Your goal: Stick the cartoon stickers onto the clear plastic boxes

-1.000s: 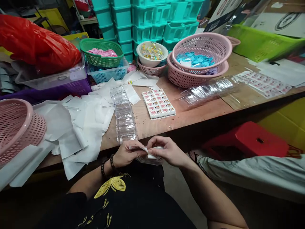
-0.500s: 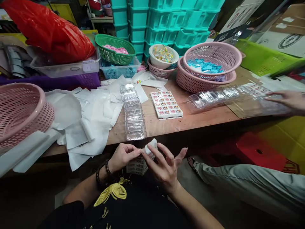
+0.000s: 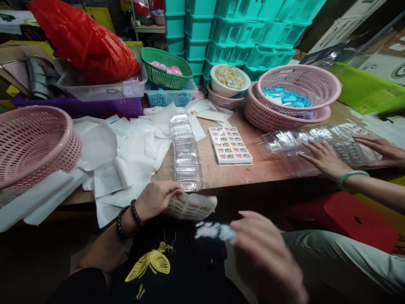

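Observation:
My left hand (image 3: 160,200) pinches the left end of a sticker sheet (image 3: 191,207), its printed labels tilted and slightly blurred at the table's front edge. My right hand (image 3: 264,249) is smeared by motion low on the right. From its fingertips sticks out a white ragged strip (image 3: 211,230), apart from the sheet. Beyond my hands, a row of overlapping clear plastic cases (image 3: 186,154) lies on the table. To the right of them is a stack of sticker sheets (image 3: 230,145) with pink and black print.
White backing papers (image 3: 126,147) are heaped at left beside a pink basket (image 3: 34,143). Other baskets and a white bowl (image 3: 229,80) stand along the back. At right, a co-worker's hands (image 3: 329,160) rest on more clear cases (image 3: 303,139). A red stool (image 3: 354,219) stands below.
My right hand has pulled away to the lower right with a white strip. The sheet in my left hand now lies more open. A co-worker's second hand has come in over the clear cases.

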Demonstrator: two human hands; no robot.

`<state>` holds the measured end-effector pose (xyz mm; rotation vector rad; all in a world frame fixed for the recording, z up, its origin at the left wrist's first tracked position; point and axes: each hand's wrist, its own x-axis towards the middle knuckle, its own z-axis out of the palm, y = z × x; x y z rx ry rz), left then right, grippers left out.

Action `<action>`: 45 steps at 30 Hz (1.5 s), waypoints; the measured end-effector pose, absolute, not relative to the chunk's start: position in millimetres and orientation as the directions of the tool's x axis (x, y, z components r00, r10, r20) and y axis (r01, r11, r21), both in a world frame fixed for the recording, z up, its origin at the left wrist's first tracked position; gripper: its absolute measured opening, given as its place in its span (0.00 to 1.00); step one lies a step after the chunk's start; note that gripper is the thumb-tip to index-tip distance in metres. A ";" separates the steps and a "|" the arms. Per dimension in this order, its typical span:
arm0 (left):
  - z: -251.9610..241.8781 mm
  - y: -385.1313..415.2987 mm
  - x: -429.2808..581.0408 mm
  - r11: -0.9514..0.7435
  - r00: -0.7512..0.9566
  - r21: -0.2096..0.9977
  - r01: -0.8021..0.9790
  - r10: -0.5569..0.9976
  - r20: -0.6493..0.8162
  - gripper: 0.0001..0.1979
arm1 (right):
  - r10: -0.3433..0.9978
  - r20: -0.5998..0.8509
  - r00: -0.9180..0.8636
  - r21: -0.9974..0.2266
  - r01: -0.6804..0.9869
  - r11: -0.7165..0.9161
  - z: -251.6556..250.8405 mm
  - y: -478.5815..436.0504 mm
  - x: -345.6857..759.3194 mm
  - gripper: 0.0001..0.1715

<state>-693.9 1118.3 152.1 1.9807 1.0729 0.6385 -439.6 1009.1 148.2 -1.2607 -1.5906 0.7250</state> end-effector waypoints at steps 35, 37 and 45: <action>94.8 1106.6 -687.0 -0.641 0.464 0.480 0.599 0.766 0.445 0.08 | 0.950 -0.291 -0.112 -0.954 0.105 -0.280 137.4 1158.7 -481.5 0.27; 95.0 1107.7 -686.7 -0.633 0.457 0.503 0.588 0.773 0.440 0.08 | 0.950 -0.291 -0.118 -0.955 0.095 -0.281 136.9 1159.1 -481.0 0.27; 95.7 1108.0 -689.9 -0.615 0.436 0.559 0.556 0.788 0.434 0.08 | 0.940 -0.310 -0.145 -0.950 0.078 -0.301 136.2 1161.1 -478.2 0.24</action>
